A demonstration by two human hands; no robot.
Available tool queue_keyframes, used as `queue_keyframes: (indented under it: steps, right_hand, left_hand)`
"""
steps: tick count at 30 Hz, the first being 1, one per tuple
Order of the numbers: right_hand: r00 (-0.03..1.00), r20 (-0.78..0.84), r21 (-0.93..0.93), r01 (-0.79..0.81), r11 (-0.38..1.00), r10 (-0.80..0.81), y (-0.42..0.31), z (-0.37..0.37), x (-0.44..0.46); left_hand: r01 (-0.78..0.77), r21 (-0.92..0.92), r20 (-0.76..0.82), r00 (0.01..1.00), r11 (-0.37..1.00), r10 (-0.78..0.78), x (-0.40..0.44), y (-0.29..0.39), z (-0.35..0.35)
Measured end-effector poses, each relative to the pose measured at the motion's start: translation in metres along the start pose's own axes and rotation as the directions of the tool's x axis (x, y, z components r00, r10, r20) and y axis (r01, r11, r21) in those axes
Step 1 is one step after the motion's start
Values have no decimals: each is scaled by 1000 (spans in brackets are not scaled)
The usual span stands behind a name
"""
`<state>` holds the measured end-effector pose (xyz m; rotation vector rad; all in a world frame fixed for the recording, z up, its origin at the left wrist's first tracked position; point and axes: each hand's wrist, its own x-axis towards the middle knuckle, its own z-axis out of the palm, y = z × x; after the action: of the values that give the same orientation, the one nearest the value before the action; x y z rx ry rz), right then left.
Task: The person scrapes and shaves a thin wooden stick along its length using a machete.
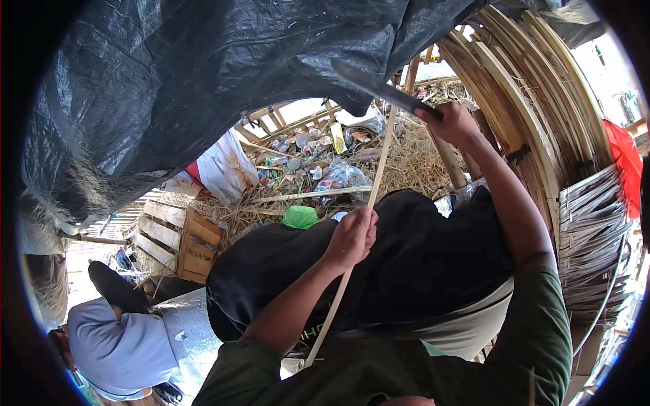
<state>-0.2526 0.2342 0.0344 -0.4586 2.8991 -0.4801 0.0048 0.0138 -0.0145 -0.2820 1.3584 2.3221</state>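
Note:
My left hand (352, 238) is closed around a long, thin bamboo strip (383, 159), which runs slanting from near my body up toward the far side. In my right hand (455, 124), raised at the upper right, is the dark handle of a machete (379, 86). Its long blade points up and left and crosses near the top end of the strip. Whether the blade touches the strip I cannot tell. Dark cloth (420, 250) covers my lap below both hands.
A dark tarp (203, 74) hangs overhead at left. Bundled bamboo slats (528, 95) stand at right, above thatch (589, 230). Straw and plastic litter (325, 152) cover the ground ahead. A wooden crate (179, 237) and another person in a grey top (125, 342) are at left.

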Motion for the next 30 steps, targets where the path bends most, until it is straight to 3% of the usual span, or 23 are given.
queue_keyframes:
  steps: [2,7,9,10,12,13,17,22,23,30]
  right_hand:
    - [978,-187,-4,89,996,-88,9,13,11]
    - [946,-145,4,293,956,-290,-4,40,-20]
    - [967,-56,-13,249,968,-249,-24,31,-31]
    - [981,26,-22,194,981,-194,-29,23,-30]
    - [987,15,-146,159,977,-158,-26,15,-15]
    - [993,39,-102,117,988,-113,-28,9,-11]
    - [996,6,14,88,996,-88,-17,10,-9]
    - [997,60,54,-44,998,40,-15,-5,-1]
    - [1000,-13,73,-1,997,2,-9,-2,3]
    - [1000,-16,89,-23,996,25,-11,-23,-5]
  left_hand:
    - [-104,276,-54,991,955,124,1,-7,4]
    - [-242,651,-48,933,719,357,1,-7,-3]
    - [-273,771,-19,893,575,449,1,-17,-13]
    - [-231,681,-87,916,695,391,2,-16,-13]
    - [-133,454,-200,949,881,245,4,-7,-12]
    - [72,158,-187,982,985,-42,-2,13,-10]
    - [243,-281,67,970,929,-233,3,16,-13]
    - [230,-476,161,972,849,-174,8,1,-13]
    - [218,-504,178,973,836,-146,9,-1,-14]
    - [159,-371,-37,982,915,-186,5,7,1]
